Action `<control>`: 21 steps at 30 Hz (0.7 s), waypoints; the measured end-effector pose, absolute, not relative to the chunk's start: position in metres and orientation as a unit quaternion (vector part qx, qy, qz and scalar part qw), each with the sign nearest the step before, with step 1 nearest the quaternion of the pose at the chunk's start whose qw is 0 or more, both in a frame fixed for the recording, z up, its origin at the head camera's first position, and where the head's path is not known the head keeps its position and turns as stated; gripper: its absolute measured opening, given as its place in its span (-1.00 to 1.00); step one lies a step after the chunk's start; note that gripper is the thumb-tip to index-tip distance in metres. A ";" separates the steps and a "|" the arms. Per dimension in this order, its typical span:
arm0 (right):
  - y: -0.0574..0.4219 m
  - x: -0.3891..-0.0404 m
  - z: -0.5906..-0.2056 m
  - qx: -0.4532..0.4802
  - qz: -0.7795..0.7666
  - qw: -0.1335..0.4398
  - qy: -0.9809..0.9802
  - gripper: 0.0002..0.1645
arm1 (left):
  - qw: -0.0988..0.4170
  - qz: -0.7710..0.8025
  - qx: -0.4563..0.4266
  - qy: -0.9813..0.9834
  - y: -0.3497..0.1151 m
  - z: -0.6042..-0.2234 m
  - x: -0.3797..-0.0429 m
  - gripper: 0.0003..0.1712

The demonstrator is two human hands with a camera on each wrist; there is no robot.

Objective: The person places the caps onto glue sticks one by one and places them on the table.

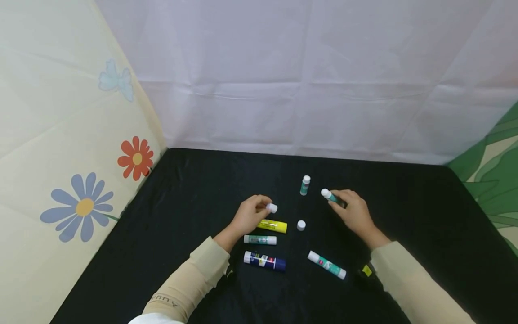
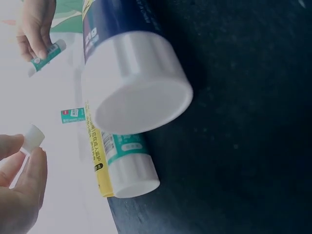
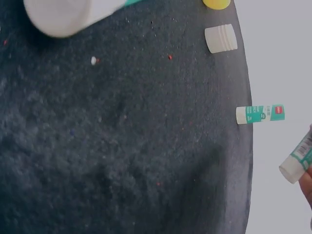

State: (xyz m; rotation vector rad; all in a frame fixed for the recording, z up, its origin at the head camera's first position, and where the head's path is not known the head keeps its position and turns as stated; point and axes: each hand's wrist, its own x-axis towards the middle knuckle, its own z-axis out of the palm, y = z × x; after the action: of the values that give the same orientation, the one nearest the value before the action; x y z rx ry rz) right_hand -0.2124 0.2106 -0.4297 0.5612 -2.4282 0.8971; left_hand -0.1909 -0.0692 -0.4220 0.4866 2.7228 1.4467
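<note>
My left hand (image 1: 248, 217) pinches a small white cap (image 1: 273, 208) between thumb and fingertips; the cap (image 2: 33, 138) also shows in the left wrist view. In my right hand (image 1: 357, 215) is a green-labelled glue stick (image 1: 329, 195), tilted, its white end pointing left and away from me. It is held above the table in the right wrist view, where only some fingers (image 3: 307, 184) appear. Between the hands, a similar glue stick (image 1: 305, 185) stands upright farther back. A second white cap (image 1: 301, 226) sits on the black cloth, apart from both hands.
Near the left hand lie a yellow glue stick (image 1: 273, 226), a green-and-white one (image 1: 260, 240) and a thicker dark blue one (image 1: 265, 261). Another green glue stick (image 1: 327, 265) lies slanted at front right. A pale curtain (image 1: 299, 90) hangs behind the black table (image 1: 194, 193).
</note>
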 end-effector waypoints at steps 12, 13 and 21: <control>0.204 -0.208 -0.427 0.214 0.322 0.222 -0.895 -0.70 | 0.011 0.498 0.163 0.852 -0.063 -0.422 -0.192 -0.79; 0.204 -0.208 -0.427 0.215 0.322 0.220 -0.896 -0.70 | 0.009 0.499 0.164 0.851 -0.062 -0.422 -0.192 -0.78; 0.203 -0.207 -0.426 0.225 0.317 0.207 -0.898 -0.70 | 0.009 0.497 0.164 0.852 -0.059 -0.421 -0.192 -0.79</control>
State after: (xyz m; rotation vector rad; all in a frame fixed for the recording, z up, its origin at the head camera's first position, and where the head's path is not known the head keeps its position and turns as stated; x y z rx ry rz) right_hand -0.2072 0.2027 -0.4263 0.6259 -2.5011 0.8815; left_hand -0.1920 -0.0595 -0.4210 0.5134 2.6618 1.5532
